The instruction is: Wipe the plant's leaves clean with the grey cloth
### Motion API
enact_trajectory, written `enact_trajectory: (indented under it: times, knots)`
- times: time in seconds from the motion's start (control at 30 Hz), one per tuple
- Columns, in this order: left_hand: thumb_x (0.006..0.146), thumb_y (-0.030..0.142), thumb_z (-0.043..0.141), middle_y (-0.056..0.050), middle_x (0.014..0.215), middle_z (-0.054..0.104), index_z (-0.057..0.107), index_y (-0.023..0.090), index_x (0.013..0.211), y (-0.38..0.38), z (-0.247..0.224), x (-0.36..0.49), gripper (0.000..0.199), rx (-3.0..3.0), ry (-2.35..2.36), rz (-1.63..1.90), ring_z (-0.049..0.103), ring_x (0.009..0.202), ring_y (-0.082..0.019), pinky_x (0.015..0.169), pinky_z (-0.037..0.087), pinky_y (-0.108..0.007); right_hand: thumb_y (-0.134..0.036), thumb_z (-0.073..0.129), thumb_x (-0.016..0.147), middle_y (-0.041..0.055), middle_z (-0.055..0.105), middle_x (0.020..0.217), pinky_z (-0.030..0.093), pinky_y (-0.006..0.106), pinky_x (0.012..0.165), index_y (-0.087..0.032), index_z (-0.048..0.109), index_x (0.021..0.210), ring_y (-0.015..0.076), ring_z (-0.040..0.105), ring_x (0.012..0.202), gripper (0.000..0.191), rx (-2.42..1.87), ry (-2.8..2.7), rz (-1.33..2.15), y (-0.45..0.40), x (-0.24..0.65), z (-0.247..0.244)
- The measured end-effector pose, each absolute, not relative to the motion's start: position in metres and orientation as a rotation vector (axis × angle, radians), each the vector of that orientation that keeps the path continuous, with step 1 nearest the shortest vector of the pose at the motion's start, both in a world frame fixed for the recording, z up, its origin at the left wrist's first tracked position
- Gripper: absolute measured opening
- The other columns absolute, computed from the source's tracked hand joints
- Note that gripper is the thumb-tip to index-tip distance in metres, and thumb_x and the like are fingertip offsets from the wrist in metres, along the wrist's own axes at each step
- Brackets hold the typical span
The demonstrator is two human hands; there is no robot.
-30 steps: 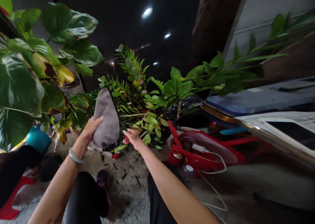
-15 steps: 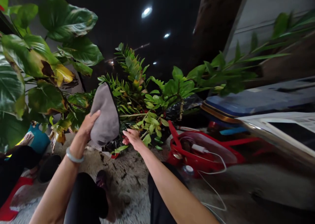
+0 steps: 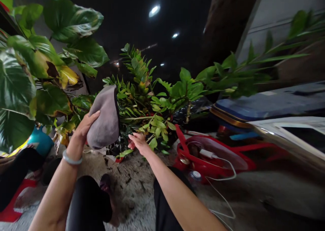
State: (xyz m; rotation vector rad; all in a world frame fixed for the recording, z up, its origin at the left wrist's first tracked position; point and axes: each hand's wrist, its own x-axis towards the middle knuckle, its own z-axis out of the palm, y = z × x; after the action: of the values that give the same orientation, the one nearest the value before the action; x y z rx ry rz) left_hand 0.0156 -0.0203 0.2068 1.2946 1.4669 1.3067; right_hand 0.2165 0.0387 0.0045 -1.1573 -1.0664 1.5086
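My left hand (image 3: 85, 126) grips a grey cloth (image 3: 105, 121) with a dark edge, thumb lying over its front. The cloth is folded over and held up in front of the leafy plants, its lower end hanging free. To the right of it, my right hand (image 3: 138, 143) is low among the stems of a green plant (image 3: 158, 122), fingers curled together. What those fingers hold, if anything, is hidden. A single green leaf (image 3: 125, 153) shows just below them.
Large, partly yellowed leaves (image 3: 52, 61) crowd the left. On the right stand a red bag (image 3: 215, 160) with a white cable (image 3: 232, 171), a bottle (image 3: 195, 175) and a blue case (image 3: 236, 105). Another person's dark-clad leg (image 3: 17, 173) is at the lower left, near a teal object (image 3: 42, 141).
My left hand and the cloth have shifted slightly left, and the cloth's top has tipped over more. My right hand stays almost in the same place by the stems.
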Motion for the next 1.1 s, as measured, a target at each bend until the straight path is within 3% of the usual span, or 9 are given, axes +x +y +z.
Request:
enact_trajectory:
  times: [0.2, 0.3, 0.4, 0.53, 0.67, 0.77, 0.9, 1.0, 1.1]
  knots:
    - [0.072, 0.046, 0.080, -0.011, 0.096, 0.080, 0.079, 0.013, 0.100, -0.052, 0.117, 0.034, 0.043, 1.240, 1.471, 0.763, 0.072, 0.091, -0.029, 0.086, 0.057, -0.039, -0.039, 0.066, 0.072, -0.0060, 0.048, 0.043, 0.033, 0.020, 0.032, -0.024, 0.045, 0.057, 0.0102, 0.046, 0.035, 0.031, -1.042, -1.127, 1.527, 0.037, 0.220, 0.009]
    - [0.074, 0.050, 0.079, -0.012, 0.099, 0.080, 0.081, 0.015, 0.099, -0.085, 0.123, 0.024, 0.043, 1.297, 1.366, 0.599, 0.072, 0.092, -0.031, 0.084, 0.056, -0.039, -0.039, 0.068, 0.070, -0.0064, 0.046, 0.042, 0.032, 0.020, 0.031, -0.024, 0.043, 0.054, 0.0095, 0.043, 0.033, 0.034, -1.060, -1.143, 1.480, 0.038, 0.225, 0.007]
    - [0.070, 0.052, 0.082, -0.011, 0.089, 0.079, 0.080, 0.016, 0.097, -0.074, 0.170, 0.014, 0.045, 1.303, 1.401, 0.880, 0.072, 0.083, -0.029, 0.076, 0.057, -0.037, -0.038, 0.067, 0.071, -0.0048, 0.052, 0.047, 0.036, 0.020, 0.032, -0.023, 0.046, 0.057, 0.0120, 0.053, 0.036, 0.029, -1.107, -1.115, 1.494, 0.039, 0.225, 0.006]
    - [0.068, 0.047, 0.083, -0.008, 0.085, 0.078, 0.077, 0.015, 0.103, -0.023, 0.198, 0.017, 0.048, 1.248, 1.393, 1.304, 0.071, 0.083, -0.026, 0.080, 0.057, -0.035, -0.036, 0.068, 0.071, -0.0025, 0.060, 0.055, 0.040, 0.020, 0.033, -0.022, 0.049, 0.064, 0.0137, 0.060, 0.039, 0.025, -1.144, -1.056, 1.535, 0.039, 0.218, 0.007]
    - [0.068, 0.046, 0.081, -0.010, 0.085, 0.077, 0.076, 0.012, 0.100, -0.027, 0.138, 0.033, 0.047, 1.164, 1.505, 1.011, 0.070, 0.079, -0.027, 0.080, 0.056, -0.040, -0.037, 0.068, 0.071, -0.0035, 0.058, 0.050, 0.037, 0.020, 0.032, -0.022, 0.048, 0.061, 0.0122, 0.055, 0.037, 0.027, -1.098, -1.049, 1.555, 0.040, 0.217, 0.007]
    - [0.071, 0.050, 0.079, -0.012, 0.094, 0.079, 0.079, 0.013, 0.098, -0.070, 0.100, 0.032, 0.046, 1.260, 1.468, 0.707, 0.071, 0.089, -0.032, 0.085, 0.056, -0.043, -0.040, 0.071, 0.071, -0.0064, 0.050, 0.043, 0.034, 0.020, 0.031, -0.023, 0.047, 0.058, 0.0101, 0.047, 0.034, 0.032, -1.065, -1.098, 1.508, 0.041, 0.222, 0.003]
    - [0.069, 0.053, 0.082, -0.009, 0.092, 0.079, 0.080, 0.017, 0.098, -0.093, 0.139, 0.022, 0.046, 1.218, 1.392, 0.858, 0.072, 0.084, -0.031, 0.077, 0.057, -0.037, -0.036, 0.070, 0.072, -0.0050, 0.055, 0.047, 0.035, 0.020, 0.031, -0.022, 0.049, 0.062, 0.0120, 0.053, 0.035, 0.027, -1.128, -1.042, 1.482, 0.042, 0.224, -0.001]
    - [0.068, 0.050, 0.084, -0.006, 0.093, 0.079, 0.078, 0.018, 0.102, -0.060, 0.192, 0.019, 0.046, 1.268, 1.426, 1.278, 0.070, 0.084, -0.025, 0.075, 0.055, -0.031, -0.034, 0.070, 0.073, -0.0023, 0.062, 0.054, 0.039, 0.020, 0.032, -0.021, 0.054, 0.072, 0.0137, 0.059, 0.037, 0.020, -1.162, -0.993, 1.499, 0.041, 0.219, -0.001]
    - [0.070, 0.044, 0.083, -0.006, 0.089, 0.078, 0.076, 0.013, 0.102, -0.024, 0.198, 0.025, 0.045, 1.225, 1.406, 1.439, 0.069, 0.082, -0.022, 0.076, 0.054, -0.030, -0.034, 0.070, 0.073, -0.0020, 0.062, 0.054, 0.041, 0.020, 0.032, -0.021, 0.054, 0.072, 0.0134, 0.059, 0.037, 0.021, -1.167, -0.988, 1.530, 0.040, 0.215, 0.002]
